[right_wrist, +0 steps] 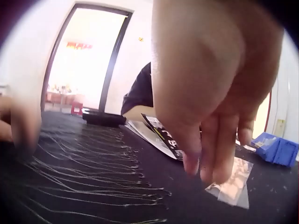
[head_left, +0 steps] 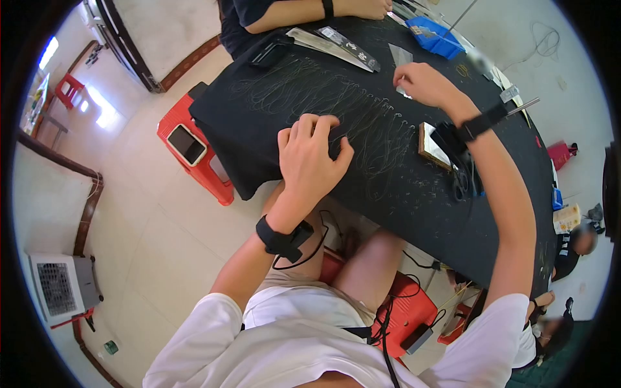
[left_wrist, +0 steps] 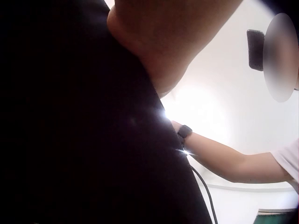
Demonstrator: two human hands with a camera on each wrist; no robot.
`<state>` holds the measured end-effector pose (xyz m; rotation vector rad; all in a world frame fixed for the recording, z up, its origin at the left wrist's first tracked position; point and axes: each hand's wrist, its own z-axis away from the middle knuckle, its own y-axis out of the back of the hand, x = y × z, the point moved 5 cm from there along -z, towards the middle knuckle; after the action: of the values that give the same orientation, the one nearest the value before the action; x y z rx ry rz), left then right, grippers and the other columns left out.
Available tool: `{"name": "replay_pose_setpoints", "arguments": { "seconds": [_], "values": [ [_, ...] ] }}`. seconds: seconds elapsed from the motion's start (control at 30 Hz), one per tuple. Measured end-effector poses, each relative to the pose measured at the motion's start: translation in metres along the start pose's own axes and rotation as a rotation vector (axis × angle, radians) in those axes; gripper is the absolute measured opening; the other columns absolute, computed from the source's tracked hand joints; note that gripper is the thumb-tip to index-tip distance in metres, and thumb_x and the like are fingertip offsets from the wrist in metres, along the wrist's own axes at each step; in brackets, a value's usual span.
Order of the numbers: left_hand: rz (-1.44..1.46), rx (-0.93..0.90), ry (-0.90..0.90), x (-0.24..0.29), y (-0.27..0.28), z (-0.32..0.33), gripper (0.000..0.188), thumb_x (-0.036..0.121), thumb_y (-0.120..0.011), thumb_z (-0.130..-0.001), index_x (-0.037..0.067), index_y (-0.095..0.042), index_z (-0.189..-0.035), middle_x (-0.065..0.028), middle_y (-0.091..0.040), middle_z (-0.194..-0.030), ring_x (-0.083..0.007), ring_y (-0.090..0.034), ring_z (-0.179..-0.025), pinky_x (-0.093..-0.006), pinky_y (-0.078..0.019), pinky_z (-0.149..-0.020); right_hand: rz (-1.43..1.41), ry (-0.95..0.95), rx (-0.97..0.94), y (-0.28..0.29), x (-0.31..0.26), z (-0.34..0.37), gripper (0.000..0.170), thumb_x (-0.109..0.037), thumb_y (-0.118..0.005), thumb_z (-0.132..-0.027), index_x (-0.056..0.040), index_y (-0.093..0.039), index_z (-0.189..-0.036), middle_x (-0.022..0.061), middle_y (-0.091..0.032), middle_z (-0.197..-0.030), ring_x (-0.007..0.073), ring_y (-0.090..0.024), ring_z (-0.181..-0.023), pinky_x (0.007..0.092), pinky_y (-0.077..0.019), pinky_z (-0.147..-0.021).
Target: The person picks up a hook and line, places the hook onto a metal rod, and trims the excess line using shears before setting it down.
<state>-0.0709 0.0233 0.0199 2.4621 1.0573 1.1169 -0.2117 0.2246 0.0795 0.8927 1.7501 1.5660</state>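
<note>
Rows of thin pale lines (head_left: pixel 369 139) with tiny hook-like ends lie across the black tablecloth (head_left: pixel 440 216). My left hand (head_left: pixel 310 152) is over their near side, fingers loosely bent and thumb apart from them, with nothing seen between. In the left wrist view only part of that hand (left_wrist: pixel 159 42) shows beside a large dark area. My right hand (head_left: pixel 427 84) is farther out at the right, fingers pointing down. The right wrist view shows its fingertips (right_wrist: pixel 223 172) overlapping a small clear plastic bag (right_wrist: pixel 240 186) on the cloth.
A black-and-white packet (head_left: pixel 349 48) and a blue tray (head_left: pixel 433 37) stand toward the back. Near my right forearm is a small box (head_left: pixel 435 147) with a white top. Another person's arm (head_left: pixel 297 13) rests at the far edge. A phone (head_left: pixel 187 143) lies on a red stool (head_left: pixel 178 116).
</note>
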Motion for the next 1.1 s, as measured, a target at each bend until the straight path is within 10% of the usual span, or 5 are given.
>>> {"name": "replay_pose_setpoints", "arguments": {
  "seconds": [0.33, 0.73, 1.1],
  "values": [
    [-0.130, -0.024, -0.045, 0.006, 0.004, 0.000, 0.034, 0.022, -0.062, -0.067, 0.010, -0.058, -0.098, -0.0098, -0.052, -0.104, -0.0253, -0.051, -0.097, -0.0355, -0.0364, -0.082, -0.216, -0.347, 0.060, 0.029, -0.069, 0.173, 0.011, -0.011, -0.049, -0.079, -0.0068, -0.059, -0.082, 0.0099, -0.057, -0.064, 0.0216, -0.058, -0.058, 0.0298, -0.0431, -0.055],
    [-0.339, -0.229, -0.126, 0.020, -0.014, 0.002, 0.034, 0.027, -0.057, -0.079, 0.016, -0.059, -0.111, -0.0059, -0.047, -0.127, -0.0264, -0.048, -0.109, -0.0364, -0.0315, -0.095, -0.416, -1.338, 0.190, 0.048, 0.032, 0.535, 0.015, -0.010, -0.051, -0.076, 0.0001, -0.062, -0.081, 0.0054, -0.060, -0.063, 0.0102, -0.057, -0.056, 0.0240, -0.0460, -0.052],
    [-0.439, -0.313, -0.147, 0.019, -0.022, 0.002, 0.029, 0.022, -0.053, -0.082, 0.014, -0.058, -0.109, -0.0030, -0.051, -0.122, -0.0189, -0.049, -0.111, -0.0364, -0.0267, -0.100, -0.112, -1.562, 0.262, 0.051, 0.148, 0.632, 0.024, -0.023, -0.058, -0.074, 0.0001, -0.064, -0.072, 0.0066, -0.060, -0.060, 0.0133, -0.057, -0.053, 0.0273, -0.0449, -0.053]
  ]
}}
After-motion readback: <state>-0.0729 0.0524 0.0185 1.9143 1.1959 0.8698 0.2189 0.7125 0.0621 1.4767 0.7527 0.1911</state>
